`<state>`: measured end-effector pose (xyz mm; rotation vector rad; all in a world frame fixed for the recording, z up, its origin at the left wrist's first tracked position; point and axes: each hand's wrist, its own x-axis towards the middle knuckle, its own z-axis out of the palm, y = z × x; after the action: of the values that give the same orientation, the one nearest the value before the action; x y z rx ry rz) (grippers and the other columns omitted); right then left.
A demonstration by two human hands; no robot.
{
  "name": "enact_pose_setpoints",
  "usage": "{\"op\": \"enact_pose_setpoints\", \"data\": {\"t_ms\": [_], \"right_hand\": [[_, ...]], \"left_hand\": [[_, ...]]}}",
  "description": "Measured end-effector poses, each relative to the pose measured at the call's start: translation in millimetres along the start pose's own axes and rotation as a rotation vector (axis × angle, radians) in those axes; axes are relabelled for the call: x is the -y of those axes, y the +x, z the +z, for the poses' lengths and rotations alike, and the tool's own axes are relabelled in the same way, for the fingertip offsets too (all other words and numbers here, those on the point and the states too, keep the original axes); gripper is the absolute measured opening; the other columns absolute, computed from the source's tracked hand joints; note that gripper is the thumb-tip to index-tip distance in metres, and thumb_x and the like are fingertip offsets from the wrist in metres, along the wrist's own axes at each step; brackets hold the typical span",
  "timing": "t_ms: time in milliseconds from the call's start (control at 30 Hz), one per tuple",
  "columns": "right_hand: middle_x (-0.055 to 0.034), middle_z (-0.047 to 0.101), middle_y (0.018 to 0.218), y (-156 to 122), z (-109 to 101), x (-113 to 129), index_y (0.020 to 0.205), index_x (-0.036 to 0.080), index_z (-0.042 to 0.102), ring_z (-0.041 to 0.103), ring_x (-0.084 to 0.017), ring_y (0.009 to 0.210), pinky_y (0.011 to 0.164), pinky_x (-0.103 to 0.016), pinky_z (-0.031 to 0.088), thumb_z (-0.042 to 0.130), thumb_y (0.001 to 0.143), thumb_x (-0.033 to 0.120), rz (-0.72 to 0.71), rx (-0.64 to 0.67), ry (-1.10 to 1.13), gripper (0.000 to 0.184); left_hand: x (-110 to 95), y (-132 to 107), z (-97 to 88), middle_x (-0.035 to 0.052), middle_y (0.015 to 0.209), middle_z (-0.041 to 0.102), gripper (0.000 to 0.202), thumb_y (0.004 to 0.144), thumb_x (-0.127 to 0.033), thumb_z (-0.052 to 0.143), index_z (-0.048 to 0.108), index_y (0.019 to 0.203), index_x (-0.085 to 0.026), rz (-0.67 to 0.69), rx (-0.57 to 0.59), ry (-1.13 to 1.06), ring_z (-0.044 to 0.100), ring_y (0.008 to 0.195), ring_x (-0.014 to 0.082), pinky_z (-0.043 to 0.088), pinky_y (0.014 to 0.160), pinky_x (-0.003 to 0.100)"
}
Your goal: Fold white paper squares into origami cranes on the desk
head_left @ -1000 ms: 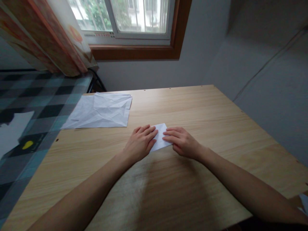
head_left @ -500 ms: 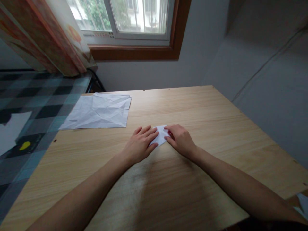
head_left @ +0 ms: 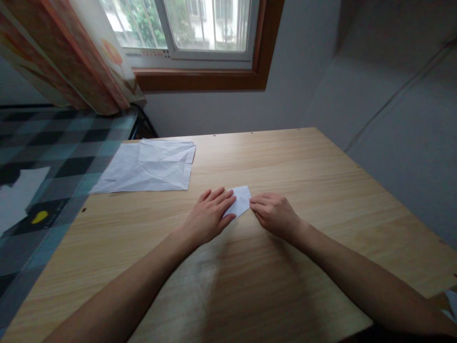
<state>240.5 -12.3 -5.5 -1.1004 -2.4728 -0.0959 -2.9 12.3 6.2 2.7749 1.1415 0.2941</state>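
A small folded piece of white paper (head_left: 242, 201) lies on the wooden table between my two hands. My left hand (head_left: 210, 212) rests on its left part, fingers stretched out and apart, covering that side. At the right edge of the paper, my right hand (head_left: 273, 212) has its fingertips drawn together in a pinch, touching the edge. The fold lines run across the visible face of the paper.
Creased white paper sheets (head_left: 153, 166) lie at the table's far left. The light wooden table (head_left: 285, 162) reaches toward the wall below a window (head_left: 207, 28). To the left is a checked cloth (head_left: 82, 166) with white paper (head_left: 17, 200) on it.
My right hand has moved slightly right, off the paper's face to its right edge, and its fingers have drawn together. My left hand stays in place.
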Motion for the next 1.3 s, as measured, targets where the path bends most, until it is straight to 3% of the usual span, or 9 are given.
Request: {"op": "enact_pose_setpoints", "data": {"t_ms": [133,333,400,500,533,733,900,1067,1300], "right_hand": [[-0.0129,0.076,0.107,-2,1,-5,0.101,0.015,0.072,0.068,-0.026,0.1,0.093,-0.042,0.054,0.054,0.085,0.007,0.095,-0.108,0.124,0.026],[-0.0101,0.071,0.108,3,9,4,0.141,0.017,0.049,0.068,-0.024,0.098,0.091,-0.041,0.055,0.069,0.081,0.024,0.308,-0.145,0.535,0.063],[-0.0085,0.071,0.103,3,7,2,0.133,0.019,0.058,0.068,-0.023,0.096,0.089,-0.039,0.056,0.077,0.078,0.035,0.276,-0.089,0.614,0.06],[-0.0058,0.07,0.087,3,2,-1,0.085,0.02,0.073,0.068,-0.025,0.103,0.096,-0.041,0.052,0.072,0.085,0.043,0.148,-0.016,0.654,0.023],[-0.0052,0.069,0.081,3,1,-2,0.071,0.02,0.069,0.068,-0.025,0.106,0.098,-0.041,0.051,0.068,0.089,0.042,0.118,-0.007,0.654,0.029],[-0.0082,0.067,0.085,2,2,1,0.064,0.019,0.057,0.067,-0.028,0.106,0.088,-0.04,0.054,0.075,0.084,0.043,0.007,0.008,0.429,0.036],[-0.012,0.07,0.099,2,-3,-4,0.096,0.018,0.065,0.067,-0.025,0.098,0.087,-0.039,0.054,0.064,0.093,0.037,-0.098,0.034,0.161,0.019],[-0.0125,0.074,0.099,1,-9,-17,0.095,0.017,0.068,0.068,-0.025,0.095,0.09,-0.041,0.053,0.057,0.095,0.029,-0.197,0.007,0.06,0.016],[-0.0221,0.071,0.118,0,-6,-8,0.114,0.009,0.067,0.066,-0.035,0.109,0.096,-0.049,0.051,0.064,0.079,0.072,-0.046,-0.009,-0.001,0.072]], "left_hand": [[1,-1,2.2,0.0095,0.149,0.053,0.046,0.099,-0.044,0.048,0.054,0.14,-0.023,0.007,-0.007,0.013,0.045,0.14,0.0295,0.033,0.115,0.052],[-2,0,0.5,0.0134,0.15,0.051,0.053,0.098,-0.044,0.049,0.045,0.145,-0.018,-0.023,-0.013,0.0,0.044,0.141,0.0292,0.032,0.117,0.052],[-3,0,0.1,0.0157,0.15,0.05,0.055,0.098,-0.04,0.048,0.041,0.147,-0.015,-0.044,-0.026,-0.017,0.045,0.14,0.029,0.033,0.117,0.052],[-1,-1,2.2,0.0171,0.15,0.048,0.054,0.098,-0.031,0.044,0.036,0.149,-0.014,-0.054,-0.092,-0.059,0.046,0.138,0.0289,0.036,0.116,0.051],[1,-2,3.4,0.0175,0.152,0.046,0.055,0.098,-0.028,0.042,0.033,0.151,-0.014,-0.053,-0.127,-0.075,0.045,0.139,0.0291,0.037,0.115,0.05],[6,-3,6.4,0.0135,0.162,0.031,0.066,0.083,-0.005,0.043,0.044,0.147,-0.019,-0.116,-0.238,-0.038,0.032,0.147,0.0335,0.035,0.115,0.056],[7,0,3.9,0.0071,0.142,0.06,0.049,0.086,-0.009,0.045,0.064,0.129,-0.022,-0.064,-0.09,0.021,0.046,0.138,0.0329,0.038,0.112,0.056],[4,0,3.8,0.0095,0.13,0.068,0.038,0.089,-0.017,0.048,0.067,0.123,-0.018,-0.041,-0.176,0.061,0.054,0.128,0.0312,0.043,0.106,0.051],[-7,0,-6.3,0.0112,0.109,0.071,0.03,0.091,-0.035,0.059,0.069,0.11,-0.015,-0.015,-0.206,0.122,0.059,0.114,0.0305,0.045,0.1,0.049]]}}
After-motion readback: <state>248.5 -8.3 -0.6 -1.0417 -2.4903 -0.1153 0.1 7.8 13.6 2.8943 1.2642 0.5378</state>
